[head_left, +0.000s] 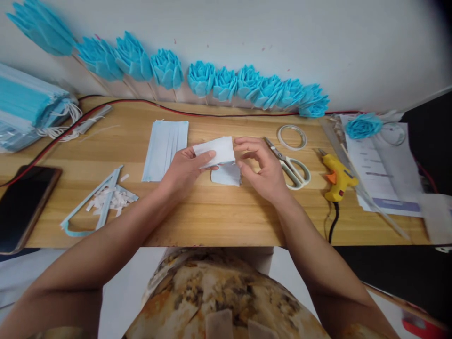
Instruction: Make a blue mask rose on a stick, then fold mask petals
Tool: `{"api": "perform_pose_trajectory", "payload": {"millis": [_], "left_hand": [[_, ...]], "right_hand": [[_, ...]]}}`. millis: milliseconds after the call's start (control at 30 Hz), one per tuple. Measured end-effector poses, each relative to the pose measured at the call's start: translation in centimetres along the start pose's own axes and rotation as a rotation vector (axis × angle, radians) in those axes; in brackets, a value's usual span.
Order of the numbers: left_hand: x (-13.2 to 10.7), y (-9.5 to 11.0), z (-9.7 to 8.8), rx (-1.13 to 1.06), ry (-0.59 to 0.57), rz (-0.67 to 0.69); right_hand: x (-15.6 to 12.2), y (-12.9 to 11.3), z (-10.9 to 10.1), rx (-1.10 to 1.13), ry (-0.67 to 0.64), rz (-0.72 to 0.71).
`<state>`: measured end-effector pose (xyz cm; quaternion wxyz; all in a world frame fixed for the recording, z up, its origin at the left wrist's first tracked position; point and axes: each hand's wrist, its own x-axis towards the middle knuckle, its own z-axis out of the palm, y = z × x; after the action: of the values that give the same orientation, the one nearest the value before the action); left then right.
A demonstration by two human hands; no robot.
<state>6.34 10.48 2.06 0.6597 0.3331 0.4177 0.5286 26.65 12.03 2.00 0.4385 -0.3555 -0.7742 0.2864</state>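
My left hand pinches a small white piece of mask fabric above the wooden table, thumb and fingers closed on its left edge. My right hand sits just to the right, fingers curled at the fabric's right edge. A second pale blue fabric piece lies beneath, between both hands. A flattened light blue face mask rests on the table to the left of my left hand.
Scissors, a tape roll and a yellow glue gun lie to the right. Blue fabric flowers line the wall. A mask stack, a phone and cut scraps sit left; papers lie right.
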Motion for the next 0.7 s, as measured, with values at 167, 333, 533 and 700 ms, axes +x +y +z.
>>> {"api": "perform_pose_trajectory", "payload": {"millis": [167, 333, 533, 700], "left_hand": [[-0.20, -0.06, 0.15, -0.025, -0.018, -0.017], [-0.30, -0.27, 0.11, -0.004, -0.061, -0.015], [-0.22, -0.31, 0.10, 0.026, -0.071, -0.018], [-0.18, -0.32, 0.10, 0.044, -0.074, -0.032]], "right_hand": [[0.01, 0.36, 0.09, -0.086, 0.002, -0.056], [-0.07, 0.59, 0.16, -0.063, 0.009, -0.040], [-0.10, 0.05, 0.34, 0.024, -0.004, 0.055], [-0.15, -0.16, 0.77, 0.086, 0.046, 0.173]]}}
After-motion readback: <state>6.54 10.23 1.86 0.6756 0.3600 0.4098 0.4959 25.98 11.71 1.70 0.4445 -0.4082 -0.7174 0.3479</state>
